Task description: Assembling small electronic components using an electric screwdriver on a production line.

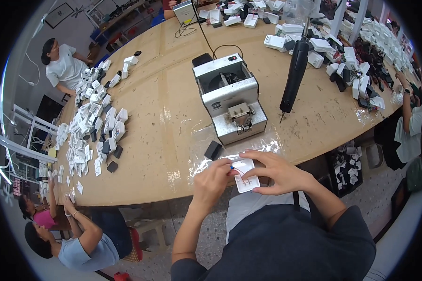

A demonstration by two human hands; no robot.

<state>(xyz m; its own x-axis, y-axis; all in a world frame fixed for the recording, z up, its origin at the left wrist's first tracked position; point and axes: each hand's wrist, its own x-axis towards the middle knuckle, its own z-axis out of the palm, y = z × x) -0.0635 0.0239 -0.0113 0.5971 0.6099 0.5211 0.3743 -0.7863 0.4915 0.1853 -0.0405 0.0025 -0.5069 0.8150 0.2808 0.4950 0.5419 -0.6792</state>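
At the table's front edge, my right hand [277, 173] grips a small white plastic housing [247, 186] by its sides, its open inside facing up. Thin red wires run inside the housing. My left hand [210, 181] is closed at its left side, its fingertips pinching the wires beside a small blue piece [232, 167]. Just beyond my left hand lies a black block-shaped part [214, 150]. Straight ahead stands a silver metal screw-feeding machine [229, 100]. A black electric screwdriver [296, 75] hangs bit-down to its right.
Heaps of white and black housings lie at the left [91, 119] and right [347, 65] of the brown table [159, 93]. A black crate [347, 168] of parts stands below the right edge. Co-workers sit at the left [86, 243] and right [410, 122].
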